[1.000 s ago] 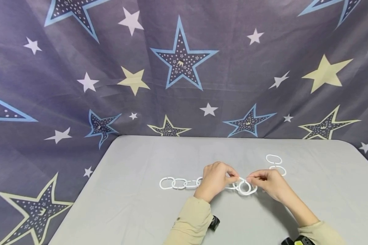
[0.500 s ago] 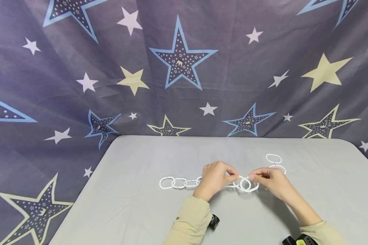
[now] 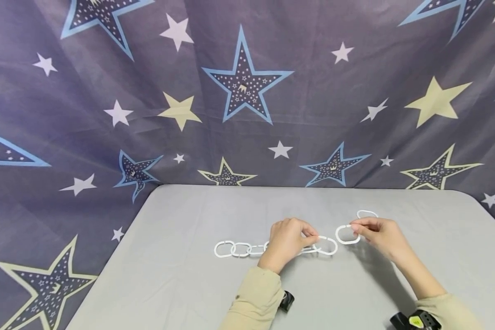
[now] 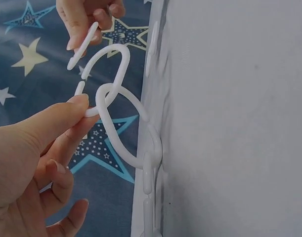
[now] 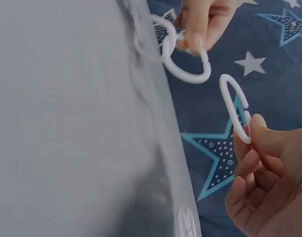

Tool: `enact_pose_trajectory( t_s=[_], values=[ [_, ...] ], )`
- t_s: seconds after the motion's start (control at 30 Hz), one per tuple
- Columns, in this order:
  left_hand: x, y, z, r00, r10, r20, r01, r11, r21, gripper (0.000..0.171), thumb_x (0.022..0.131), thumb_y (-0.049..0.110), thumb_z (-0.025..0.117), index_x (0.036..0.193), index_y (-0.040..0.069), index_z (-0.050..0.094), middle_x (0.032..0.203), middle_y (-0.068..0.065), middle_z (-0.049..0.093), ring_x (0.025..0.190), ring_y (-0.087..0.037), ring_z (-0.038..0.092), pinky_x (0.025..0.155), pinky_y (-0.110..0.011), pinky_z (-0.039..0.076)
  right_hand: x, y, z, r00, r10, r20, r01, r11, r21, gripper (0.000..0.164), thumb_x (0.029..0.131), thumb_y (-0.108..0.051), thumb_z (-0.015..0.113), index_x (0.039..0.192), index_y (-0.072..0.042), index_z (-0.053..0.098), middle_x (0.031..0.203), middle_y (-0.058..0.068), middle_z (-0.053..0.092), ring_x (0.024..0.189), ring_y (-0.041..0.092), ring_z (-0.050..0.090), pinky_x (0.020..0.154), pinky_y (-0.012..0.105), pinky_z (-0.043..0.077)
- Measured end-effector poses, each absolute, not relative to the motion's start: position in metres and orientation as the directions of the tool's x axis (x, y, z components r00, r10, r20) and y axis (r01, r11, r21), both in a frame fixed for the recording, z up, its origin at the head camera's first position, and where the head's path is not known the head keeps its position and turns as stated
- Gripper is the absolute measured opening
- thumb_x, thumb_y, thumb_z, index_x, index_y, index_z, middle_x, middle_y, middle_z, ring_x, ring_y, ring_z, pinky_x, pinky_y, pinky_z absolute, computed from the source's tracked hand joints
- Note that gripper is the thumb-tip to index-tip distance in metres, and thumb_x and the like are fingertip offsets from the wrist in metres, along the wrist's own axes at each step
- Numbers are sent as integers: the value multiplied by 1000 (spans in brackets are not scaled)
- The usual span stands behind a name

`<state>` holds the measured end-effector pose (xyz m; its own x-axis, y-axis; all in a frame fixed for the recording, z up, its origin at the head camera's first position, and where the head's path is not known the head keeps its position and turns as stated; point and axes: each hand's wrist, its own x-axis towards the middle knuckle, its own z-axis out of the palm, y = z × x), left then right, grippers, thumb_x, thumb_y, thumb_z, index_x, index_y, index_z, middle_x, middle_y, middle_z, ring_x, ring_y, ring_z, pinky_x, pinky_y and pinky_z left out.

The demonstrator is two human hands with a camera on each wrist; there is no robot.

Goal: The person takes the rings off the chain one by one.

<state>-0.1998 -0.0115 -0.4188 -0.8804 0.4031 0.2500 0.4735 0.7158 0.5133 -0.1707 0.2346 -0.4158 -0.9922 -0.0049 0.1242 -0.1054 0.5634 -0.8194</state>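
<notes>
A chain of white plastic links [image 4: 108, 123] lies across the grey table, its right end raised. My left hand [image 3: 286, 240] pinches the end link [image 4: 123, 66] between thumb and index finger; that link has a small gap in its side. To the right, my right hand [image 3: 382, 234] pinches a separate white link [image 5: 229, 103] by its side, also with a gap showing. The separate link stands apart from the chain's end, in the air. Part of the chain is hidden behind my left hand in the head view.
Behind my right hand a loose white link [image 3: 367, 211] lies on the table [image 3: 181, 293], partly covered by the hand. A dark curtain [image 3: 305, 114] with stars hangs along the table's back edge.
My right hand has moved right with its link, which earlier overlapped the chain's end link and now is apart from it. My left hand stays nearly in place, still pinching the end link.
</notes>
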Motion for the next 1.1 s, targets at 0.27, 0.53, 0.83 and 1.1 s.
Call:
enact_pose_trajectory(
  t_s=[0.27,0.53,0.83,1.1],
  values=[
    [-201,-11,-421,-883,409,230,467,725,506,4,81,37,79,84,35,79,72,29,64,71,7,55,69,-21,41,-183,250,-418,-996,9,88,-69,553,-830,33,95,-18,68,109,12,68,78,8,72,58,6,53,50,23,44],
    [-201,-12,-419,-889,401,220,456,732,506,3,83,35,77,86,34,78,72,28,63,71,5,55,72,-23,43,-195,265,-417,-998,3,61,-48,578,-814,32,95,-16,67,112,12,66,84,12,73,61,10,58,54,27,50],
    [-199,-12,-420,-879,407,249,477,731,488,4,84,32,75,87,33,77,74,28,64,72,3,57,71,-24,44,-208,280,-420,-999,-32,44,-54,593,-803,31,94,-14,68,108,14,66,75,6,70,58,9,54,49,25,44],
    [-199,-10,-417,-879,404,254,477,740,475,6,84,29,76,87,34,76,75,28,63,71,4,55,71,-25,43,-223,300,-426,-998,-56,38,-65,601,-797,32,94,-12,67,109,17,64,82,11,73,65,7,62,60,26,53]
  ],
)
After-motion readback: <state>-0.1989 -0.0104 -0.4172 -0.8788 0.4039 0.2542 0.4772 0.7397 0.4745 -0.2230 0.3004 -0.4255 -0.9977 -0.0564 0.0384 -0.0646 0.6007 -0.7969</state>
